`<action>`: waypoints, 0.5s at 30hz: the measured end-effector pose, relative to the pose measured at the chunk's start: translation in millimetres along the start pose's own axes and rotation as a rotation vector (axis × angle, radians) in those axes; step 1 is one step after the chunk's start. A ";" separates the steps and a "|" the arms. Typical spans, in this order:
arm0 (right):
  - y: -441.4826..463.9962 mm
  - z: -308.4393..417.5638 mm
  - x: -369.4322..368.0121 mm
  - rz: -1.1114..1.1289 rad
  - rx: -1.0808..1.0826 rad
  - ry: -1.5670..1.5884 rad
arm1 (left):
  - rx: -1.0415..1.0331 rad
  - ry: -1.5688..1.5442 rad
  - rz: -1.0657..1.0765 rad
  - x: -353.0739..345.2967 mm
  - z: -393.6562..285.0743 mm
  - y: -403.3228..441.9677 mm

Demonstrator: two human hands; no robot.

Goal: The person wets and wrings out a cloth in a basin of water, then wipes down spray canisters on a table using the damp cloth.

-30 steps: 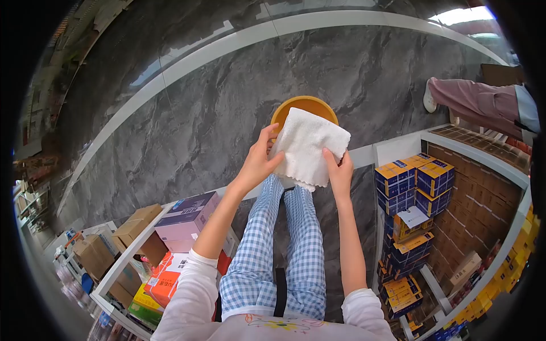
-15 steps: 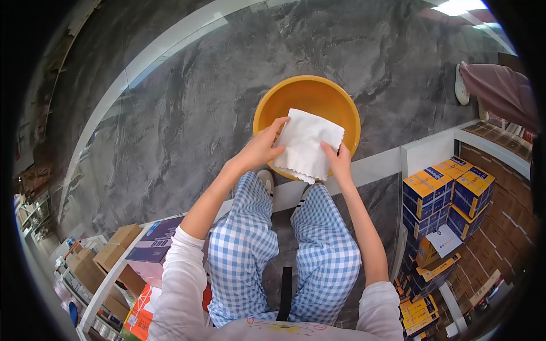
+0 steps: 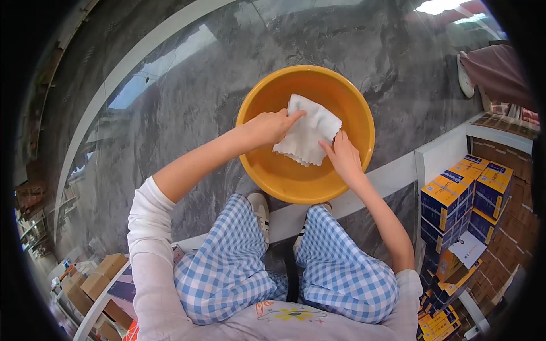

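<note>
Print shows on the stacked blue-and-yellow boxes and on the white sheet against them, but it is too small to read.

Could pass over floor left and far of the basin, and above its far side. Met cloth, left hand and right hand mid-basin, knees near, boxes near right, another person's leg far right.

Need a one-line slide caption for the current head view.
Left hand and right hand hold a white cloth over or in a yellow basin on grey flooring.
</note>
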State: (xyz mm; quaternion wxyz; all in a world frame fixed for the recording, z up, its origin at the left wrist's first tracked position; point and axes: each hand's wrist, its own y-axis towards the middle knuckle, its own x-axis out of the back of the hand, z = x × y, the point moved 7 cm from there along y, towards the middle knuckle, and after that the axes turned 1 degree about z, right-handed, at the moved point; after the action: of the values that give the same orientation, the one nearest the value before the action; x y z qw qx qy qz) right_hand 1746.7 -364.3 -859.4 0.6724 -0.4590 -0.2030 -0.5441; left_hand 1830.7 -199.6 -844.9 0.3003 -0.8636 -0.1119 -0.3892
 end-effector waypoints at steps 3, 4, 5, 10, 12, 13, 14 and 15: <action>-8.8 2.7 9.0 -0.159 0.038 -0.187 | 0.143 0.153 -0.002 -4.9 7.2 4.0; -10.1 1.6 5.8 -0.162 0.040 -0.189 | 0.143 0.154 -0.006 -13.2 12.1 5.8; -11.2 7.9 3.2 -0.225 0.150 -0.230 | 0.016 0.171 -0.149 -13.6 8.4 7.1; -3.9 40.1 -12.9 -0.298 0.338 -0.195 | -0.152 0.373 -0.350 -13.9 -7.5 11.1; 7.0 46.8 -20.7 -0.294 0.390 -0.305 | -0.202 0.359 -0.342 -17.3 -4.6 16.8; 12.6 44.6 -23.2 -0.296 0.390 -0.303 | -0.202 0.361 -0.341 -19.2 -2.0 17.7; 19.3 40.8 -27.9 -0.297 0.382 -0.330 | -0.191 0.359 -0.321 -20.3 2.1 18.8; 24.0 37.2 -30.8 -0.301 0.373 -0.358 | -0.182 0.358 -0.301 -18.6 5.0 19.9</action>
State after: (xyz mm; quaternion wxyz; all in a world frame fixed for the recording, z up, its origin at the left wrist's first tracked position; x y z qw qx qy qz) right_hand 1767.1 -316.7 -874.2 0.6104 -0.3810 -0.4806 -0.5013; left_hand 1829.6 -211.7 -869.8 0.1748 -0.7780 -0.1489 -0.5848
